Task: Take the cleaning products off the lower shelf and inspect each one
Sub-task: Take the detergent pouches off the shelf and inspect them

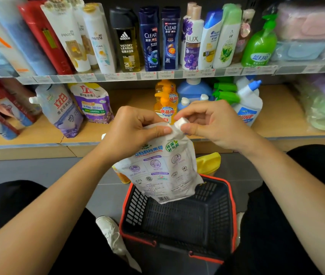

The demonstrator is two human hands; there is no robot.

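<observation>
I hold a white refill pouch (163, 167) with purple and green print in front of me, its back side facing me, above a basket. My left hand (132, 130) grips the pouch's top edge beside the spout. My right hand (211, 122) pinches the white screw cap (180, 123) between thumb and fingers. On the lower shelf (38, 133) stand two similar pouches (62, 110) (94, 102), orange pump bottles (165, 104), a blue jug (194, 90), green spray triggers (226, 92) and a white toilet-cleaner bottle (250, 104).
A black shopping basket with a red rim (232, 205) sits on the floor between my knees. A yellow pouch (209, 163) and an orange one (121, 175) lie on the floor behind it. The upper shelf (157, 75) carries shampoo and body-wash bottles.
</observation>
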